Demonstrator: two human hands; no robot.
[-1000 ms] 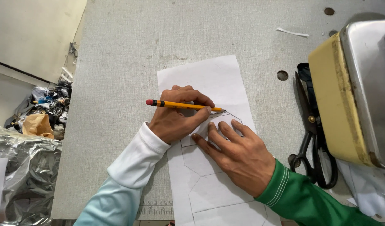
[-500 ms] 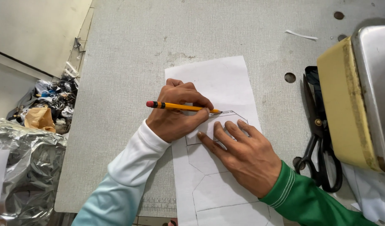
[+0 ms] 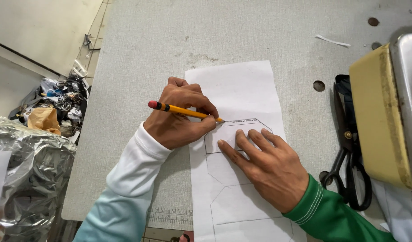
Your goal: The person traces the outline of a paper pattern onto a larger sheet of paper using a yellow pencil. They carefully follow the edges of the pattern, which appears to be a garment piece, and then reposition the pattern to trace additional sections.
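Head view, looking down on a grey bench (image 3: 139, 54). Left hand (image 3: 179, 118) closed around a yellow pencil (image 3: 184, 111), red eraser end pointing left, tip touching a long white paper sheet (image 3: 242, 87) at the upper left corner of a small paper template (image 3: 235, 134). Right hand (image 3: 271, 168) open and flat, fingers spread, pressing the template down onto the sheet; fingertips cover its lower part. Pencilled outlines of similar shapes show on the sheet nearer the person, below the right hand. Left sleeve white fading to pale blue, right sleeve green.

Around: black scissors (image 3: 349, 152) lie on the bench just right of the sheet, partly tucked under a yellowed machine body (image 3: 378, 116) at the right edge. Round holes in the bench near them. A thin white scrap (image 3: 332, 41) lies well apart, far side. Off the bench to the left: crinkled silver plastic (image 3: 24, 166) and a heap of mixed scraps (image 3: 58, 101) on the floor.
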